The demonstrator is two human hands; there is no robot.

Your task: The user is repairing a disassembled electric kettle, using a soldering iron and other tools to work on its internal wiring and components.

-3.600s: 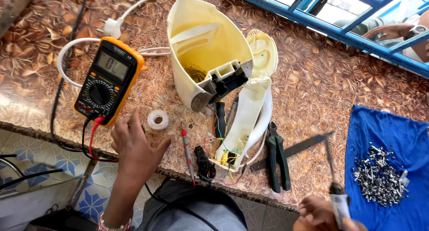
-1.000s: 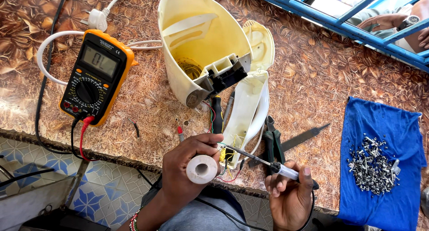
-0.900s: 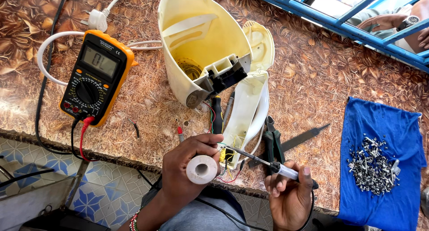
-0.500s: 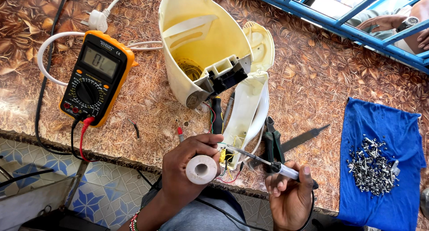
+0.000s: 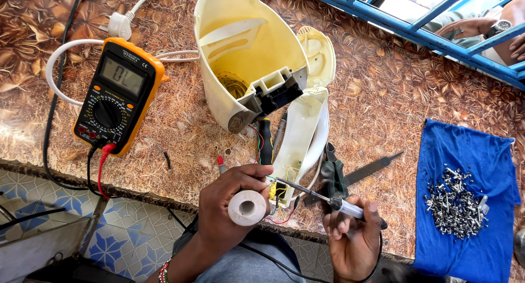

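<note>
- My left hand point(image 5: 229, 206) is closed around a white roll of tape point(image 5: 247, 207), its open core facing up, held over the near edge of the desk point(image 5: 383, 97).
- My right hand point(image 5: 353, 234) grips a soldering iron point(image 5: 311, 193) by the handle; the metal tip points left and ends beside my left fingers, at the coloured wires point(image 5: 276, 198) coming out of the kettle handle point(image 5: 298, 146).
- Just beyond the right hand: pliers point(image 5: 332, 171) with dark grips, and a flat dark blade point(image 5: 372, 167) lying slantwise.
- Right: blue cloth point(image 5: 465, 152) with a heap of small metal screws point(image 5: 454, 203) on it.
- Middle: cream kettle body point(image 5: 240, 59) on its side, opened up, a black part at its base; the handle shell lies below it, touching.
- Left: orange multimeter point(image 5: 117, 94), red and black leads plugged in, running off the desk edge.
- Far left: white cable and plug point(image 5: 117, 26).
</note>
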